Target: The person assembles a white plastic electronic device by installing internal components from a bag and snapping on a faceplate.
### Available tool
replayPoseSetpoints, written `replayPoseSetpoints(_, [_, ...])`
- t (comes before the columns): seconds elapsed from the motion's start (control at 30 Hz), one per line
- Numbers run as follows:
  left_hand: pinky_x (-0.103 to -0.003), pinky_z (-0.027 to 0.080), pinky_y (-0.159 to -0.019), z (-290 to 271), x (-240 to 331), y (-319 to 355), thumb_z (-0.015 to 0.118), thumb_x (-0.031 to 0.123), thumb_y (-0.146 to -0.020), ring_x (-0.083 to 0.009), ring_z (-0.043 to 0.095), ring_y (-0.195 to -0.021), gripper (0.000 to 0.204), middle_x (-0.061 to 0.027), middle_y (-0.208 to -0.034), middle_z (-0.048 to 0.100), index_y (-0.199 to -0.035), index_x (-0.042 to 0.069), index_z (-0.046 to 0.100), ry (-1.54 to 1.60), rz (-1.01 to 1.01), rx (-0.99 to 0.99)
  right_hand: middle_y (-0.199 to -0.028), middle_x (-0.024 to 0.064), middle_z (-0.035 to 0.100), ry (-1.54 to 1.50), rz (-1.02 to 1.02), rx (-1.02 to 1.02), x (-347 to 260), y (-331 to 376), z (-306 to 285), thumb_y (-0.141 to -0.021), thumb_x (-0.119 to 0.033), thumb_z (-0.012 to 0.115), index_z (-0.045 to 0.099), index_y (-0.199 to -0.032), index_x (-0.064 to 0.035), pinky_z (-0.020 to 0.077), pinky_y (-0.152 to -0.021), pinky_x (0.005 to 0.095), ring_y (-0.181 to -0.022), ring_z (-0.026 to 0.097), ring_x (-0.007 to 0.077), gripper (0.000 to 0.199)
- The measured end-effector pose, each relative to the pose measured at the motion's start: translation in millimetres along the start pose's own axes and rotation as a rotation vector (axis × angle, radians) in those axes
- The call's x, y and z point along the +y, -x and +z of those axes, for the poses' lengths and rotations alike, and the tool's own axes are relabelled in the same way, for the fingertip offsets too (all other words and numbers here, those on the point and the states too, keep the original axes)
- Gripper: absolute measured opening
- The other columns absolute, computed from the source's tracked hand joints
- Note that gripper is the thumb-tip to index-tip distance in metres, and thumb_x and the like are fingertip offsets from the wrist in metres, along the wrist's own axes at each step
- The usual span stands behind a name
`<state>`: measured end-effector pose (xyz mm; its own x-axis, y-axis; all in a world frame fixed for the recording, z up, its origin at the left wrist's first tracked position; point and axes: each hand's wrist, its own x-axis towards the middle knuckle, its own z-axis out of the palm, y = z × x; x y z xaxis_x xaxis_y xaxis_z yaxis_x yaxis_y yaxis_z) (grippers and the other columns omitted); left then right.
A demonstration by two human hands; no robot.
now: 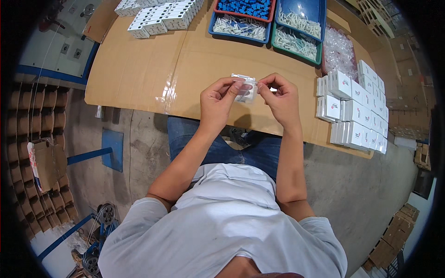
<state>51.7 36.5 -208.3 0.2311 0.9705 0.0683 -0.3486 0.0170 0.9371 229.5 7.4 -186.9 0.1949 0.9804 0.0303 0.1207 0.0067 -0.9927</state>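
Fiddling with a small clear plastic packet [249, 96] at the near middle of the table [134, 69], just over the brown cardboard top. Pinching from both sides: thumb and forefinger of the left hand [217, 99] pressed together on the left edge, same pinch with the right hand [279, 97] at the right corner. Can't tell about any tinier piece between the right fingertips, too small to make out.

Probably partway through opening or closing the thing, at a guess. Next move likely calls for a steady left pinch plus a light pull or press on the right, without creasing anything. Glossy, see-through, roughly rectangular, with a whitish strip along the far edge. Can't say soft film or thin stiff plastic.

Moving outward: matte cardboard with shiny clear tape [169, 90] on the left. At the far side, smooth plastic trays: a red tray [243, 17] of chunky blue parts [243, 7], plus blue and green ones full of slim white sticks [238, 27]. Just right of those, a crinkly-looking heap of clear plastic pieces [338, 48]. Over on the right, crisp-edged white boxes [357, 109] in stacks; far left, more white cartons [162, 19] in tight rows.
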Motion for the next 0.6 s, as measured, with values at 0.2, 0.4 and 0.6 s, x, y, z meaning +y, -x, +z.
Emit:
replayPoseSetpoints(0.2, [-0.027,0.057,-0.086,-3.1,-5.6,-0.2,0.066,0.009,-0.102,-0.0130,0.071,-0.094,0.018,-0.0083,-0.104,0.075,-0.114,-0.004,0.070,0.032,-0.027,0.031,-0.084,-0.0011,0.069,-0.053,-0.016,-0.027,-5.8,0.2,4.6,-0.092,-0.005,0.073,0.075,-0.101,0.0000,0.0459,-0.062,0.0197,-0.074,0.057,0.0035,0.010])
replayPoseSetpoints(0.4, [-0.026,0.056,-0.086,-3.6,-8.4,-0.2,0.066,0.009,-0.102,-0.0117,0.070,-0.095,0.018,-0.0075,-0.104,0.074,-0.114,-0.004,0.070,0.010,-0.021,0.030,-0.085,-0.0006,0.070,-0.039,0.020,-0.064,0.5,0.9,2.8,-0.092,-0.006,0.074,0.076,-0.103,0.0004,0.0474,-0.063,0.0198,-0.077,0.060,0.0039,0.013])
replayPoseSetpoints(0.6, [-0.027,0.057,-0.087,-1.0,-4.3,2.4,0.065,0.009,-0.103,-0.0128,0.071,-0.097,0.017,-0.0079,-0.104,0.074,-0.114,-0.004,0.069,0.038,-0.031,0.021,-0.082,-0.0013,0.069,-0.066,-0.009,-0.027,6.2,1.7,6.9,-0.092,-0.006,0.074,0.075,-0.100,0.0004,0.0471,-0.061,0.0195,-0.076,0.060,0.0037,0.010])
